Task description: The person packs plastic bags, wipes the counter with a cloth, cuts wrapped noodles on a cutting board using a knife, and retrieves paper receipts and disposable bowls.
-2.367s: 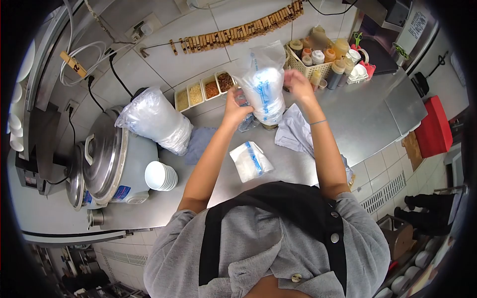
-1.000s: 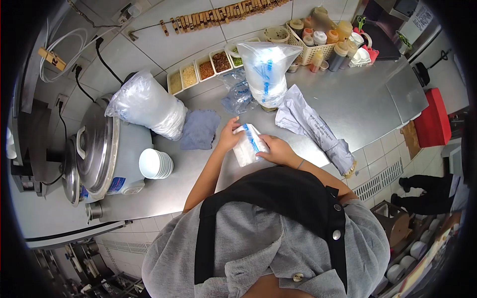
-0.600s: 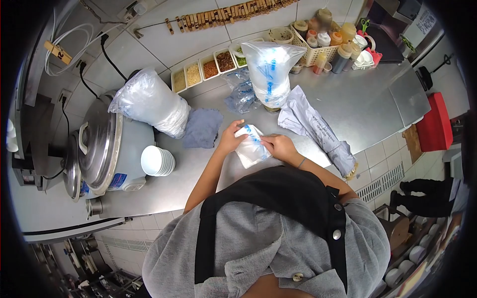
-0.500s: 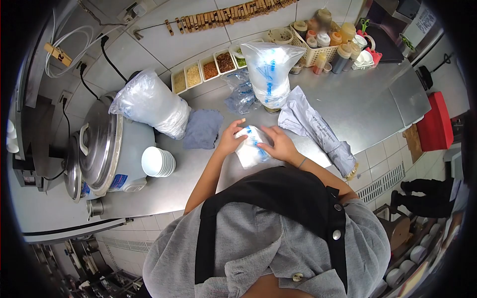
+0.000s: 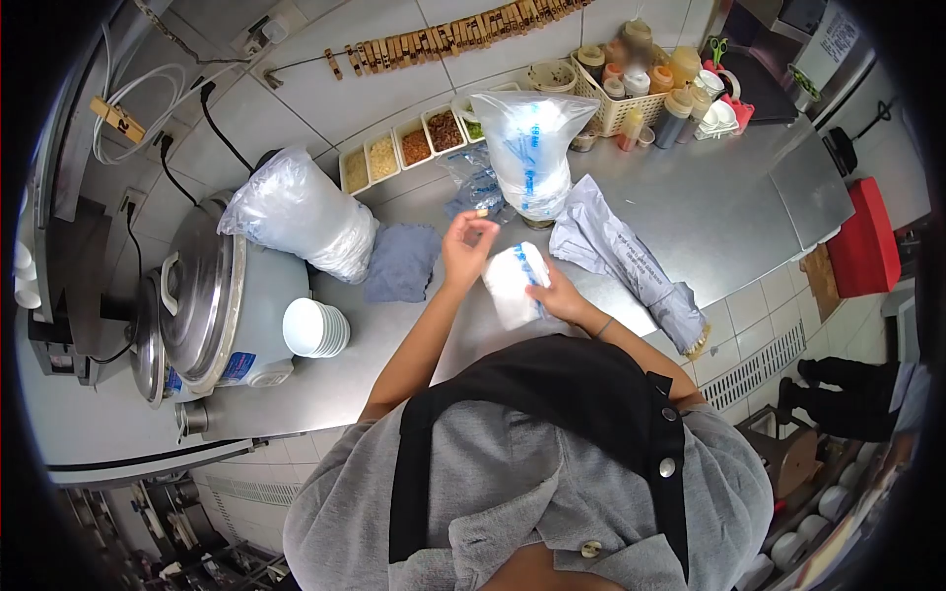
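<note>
My right hand (image 5: 562, 295) grips the right side of a small white packet (image 5: 511, 286) with blue print, its thumb on top. My left hand (image 5: 468, 248) is off the packet, up and to its left, fingers curled; something small and pale shows at a fingertip, too small to make out. Beyond the hands a tall clear bag of white items (image 5: 530, 158) stands on the steel counter (image 5: 719, 212). Crumpled clear plastic (image 5: 476, 182) lies left of that bag, and a grey-blue cloth (image 5: 402, 262) lies left of my left hand.
At the left are a second filled bag (image 5: 301, 217), stacked white cups (image 5: 315, 328) and a lidded pot (image 5: 197, 295). Seasoning trays (image 5: 415, 148) line the wall. A grey printed wrapper (image 5: 626, 256) lies at the right, below a bottle basket (image 5: 631, 106). A person's dark-clad legs (image 5: 847, 399) show far right.
My left hand has let go of the packet and moved up and left. My right hand still holds the packet, now shifted slightly right.
</note>
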Available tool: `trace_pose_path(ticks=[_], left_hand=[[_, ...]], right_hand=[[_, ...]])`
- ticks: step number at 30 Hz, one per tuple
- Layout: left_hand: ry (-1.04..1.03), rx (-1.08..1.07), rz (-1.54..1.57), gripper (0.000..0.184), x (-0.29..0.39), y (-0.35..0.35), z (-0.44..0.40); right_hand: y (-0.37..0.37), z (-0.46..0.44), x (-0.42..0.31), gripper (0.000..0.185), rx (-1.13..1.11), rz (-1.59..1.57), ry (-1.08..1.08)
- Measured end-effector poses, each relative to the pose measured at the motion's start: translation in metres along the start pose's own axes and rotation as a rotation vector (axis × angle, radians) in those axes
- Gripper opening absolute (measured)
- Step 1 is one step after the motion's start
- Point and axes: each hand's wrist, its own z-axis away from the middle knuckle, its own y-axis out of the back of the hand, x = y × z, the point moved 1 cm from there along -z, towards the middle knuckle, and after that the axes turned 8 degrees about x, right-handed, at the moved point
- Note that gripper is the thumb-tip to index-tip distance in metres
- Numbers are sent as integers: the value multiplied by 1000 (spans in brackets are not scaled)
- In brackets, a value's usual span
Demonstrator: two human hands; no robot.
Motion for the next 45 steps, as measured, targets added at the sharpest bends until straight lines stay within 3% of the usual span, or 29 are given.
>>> trace_pose_path(ticks=[1,2,4,6,9,13,15,21,24,28,31,35,37,40,45], left_hand=[[-147,73,-210,13,9,3,-6],[-152,73,-209,13,16,3,-11],[-613,-46,-709,12,26,-1,-16],[-557,-57,-748,17,24,-8,-17],[-609,-75,-931,21,8,-10,-25],[-516,-147,-805,27,-4,0,-37],[-512,-150,-771,28,3,3,-38],[-564,-32,-571,28,49,18,-12],[-478,20,-433,25,66,22,5],[-390,28,-212,19,78,22,20],[-262,-68,-81,21,81,19,26],[-270,-129,-26,20,86,15,26],[-308,-272,9,21,86,13,29],[-250,-379,58,21,84,9,38],[9,-331,280,18,74,7,49]], right_hand=[[2,-1,7,56,1,-1,3],[4,-1,16,53,43,60,-103],[5,3,5,50,91,121,-205],[3,13,-21,49,103,-73,-344],[2,9,-17,50,119,-202,-284],[1,11,-22,49,178,-199,-354],[0,13,-31,48,71,-390,-387],[-7,9,-50,49,62,-720,-370],[-14,9,-59,51,4,-735,-335],[-24,5,-44,57,10,-567,-286],[-24,3,-48,68,-148,-154,-110],[-18,-3,-65,70,-266,73,-75],[-14,-9,-63,71,-303,180,20],[-9,-11,-70,73,-137,82,85],[-1,3,-99,78,-38,-221,-190]])
